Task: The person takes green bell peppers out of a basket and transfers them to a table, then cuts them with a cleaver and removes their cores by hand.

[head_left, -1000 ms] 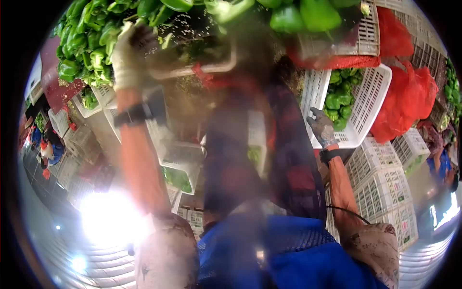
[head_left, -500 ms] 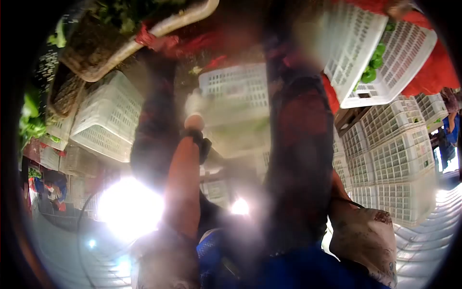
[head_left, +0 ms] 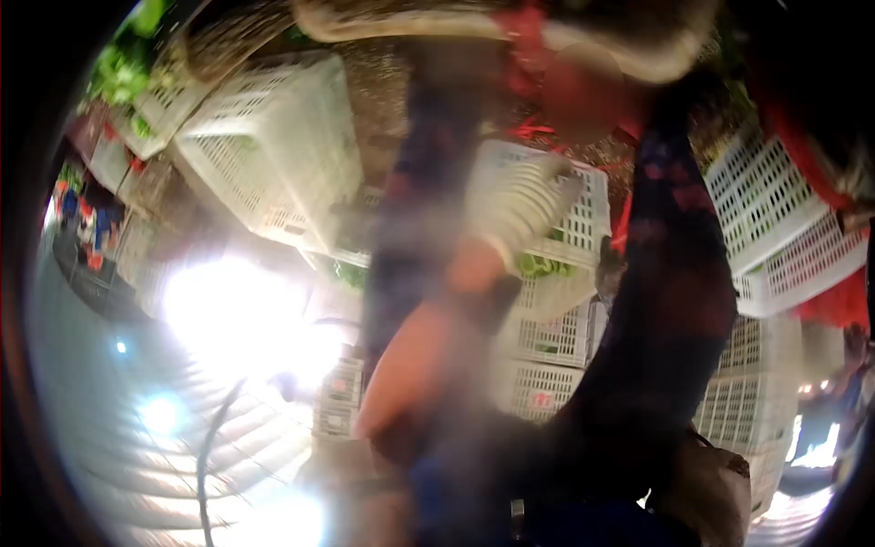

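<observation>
The view is upside down, looking back between my two dark-trousered legs. My left hand (head_left: pixel 519 205), in a whitish ribbed glove, reaches up from the lower left and lies across a white slatted plastic crate (head_left: pixel 591 196) between the legs. Motion blurs its fingers, so I cannot tell whether they grip the crate. Green leaves (head_left: pixel 544 265) show beside that wrist. My right sleeve (head_left: pixel 715 488) is at the lower right, with the hand hidden behind the right leg (head_left: pixel 670 264). A small grey-brown shape (head_left: pixel 610 271) at the crate's right edge is too unclear to name.
A large white crate (head_left: pixel 273 155) stands to the left, near leafy greens (head_left: pixel 123 73). Another white crate (head_left: pixel 770 205) is at the right, above stacked crates (head_left: pixel 747 392). A tan-rimmed container (head_left: pixel 401 27) crosses the top. People (head_left: pixel 96 228) are far left.
The view has swung, shifting the legs and middle crate to the right. My left hand has gone from the crate's left edge to across its face.
</observation>
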`<state>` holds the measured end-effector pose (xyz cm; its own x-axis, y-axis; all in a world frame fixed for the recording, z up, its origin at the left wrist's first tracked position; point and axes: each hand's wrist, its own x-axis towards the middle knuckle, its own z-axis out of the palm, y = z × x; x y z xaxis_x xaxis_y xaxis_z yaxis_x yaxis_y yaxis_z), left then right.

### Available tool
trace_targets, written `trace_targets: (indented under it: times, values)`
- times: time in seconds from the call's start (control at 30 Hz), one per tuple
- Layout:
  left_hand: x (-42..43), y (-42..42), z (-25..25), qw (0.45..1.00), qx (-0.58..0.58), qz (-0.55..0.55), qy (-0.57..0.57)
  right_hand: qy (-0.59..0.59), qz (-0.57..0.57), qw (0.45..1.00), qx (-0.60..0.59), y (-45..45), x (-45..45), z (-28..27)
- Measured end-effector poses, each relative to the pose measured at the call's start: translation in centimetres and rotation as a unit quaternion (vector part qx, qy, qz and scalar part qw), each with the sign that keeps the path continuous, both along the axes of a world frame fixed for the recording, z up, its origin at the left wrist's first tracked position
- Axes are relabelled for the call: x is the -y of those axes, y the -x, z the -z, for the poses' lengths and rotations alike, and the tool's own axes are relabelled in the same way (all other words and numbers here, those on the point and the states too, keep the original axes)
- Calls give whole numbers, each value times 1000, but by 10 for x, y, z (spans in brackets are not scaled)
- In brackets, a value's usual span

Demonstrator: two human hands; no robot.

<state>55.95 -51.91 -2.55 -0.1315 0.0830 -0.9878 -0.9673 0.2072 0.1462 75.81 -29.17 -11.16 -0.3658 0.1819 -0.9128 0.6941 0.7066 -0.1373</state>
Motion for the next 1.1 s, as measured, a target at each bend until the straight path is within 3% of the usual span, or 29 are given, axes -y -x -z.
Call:
trace_targets:
  times: [0.03,0.13,0.2,0.23,0.27,0.3,0.33,0.37,0.4,0.5,0.63,1.1]
  values:
    - [-4,36,-32,927,-210,310,-1,5,-8,1000,0,3,3,5]
    - [62,98,-102,950,-209,229,41,14,-31,999,-8,14,8,14]
    - [140,76,-97,985,-105,-6,135,20,-43,999,-14,20,7,18]
    - [179,65,-94,970,-76,-135,189,19,-47,999,-15,21,7,21]
    - [214,38,-75,964,-88,-71,241,19,-50,998,-21,24,7,25]
    - [246,-3,-52,925,-117,220,288,20,-52,998,-25,25,5,27]
    - [273,-46,-30,802,-139,491,310,18,-54,998,-28,25,5,31]
    - [286,-84,-7,716,-121,615,308,18,-55,998,-34,28,2,35]
    - [285,-103,4,705,-61,642,295,16,-56,998,-37,29,-1,39]
    - [281,-132,45,730,57,618,287,9,-54,997,-46,34,-5,54]
    - [267,-147,64,754,90,577,301,9,-55,997,-60,44,-14,70]
    - [231,-85,5,872,-51,333,354,-54,-1,998,-27,15,-115,59]
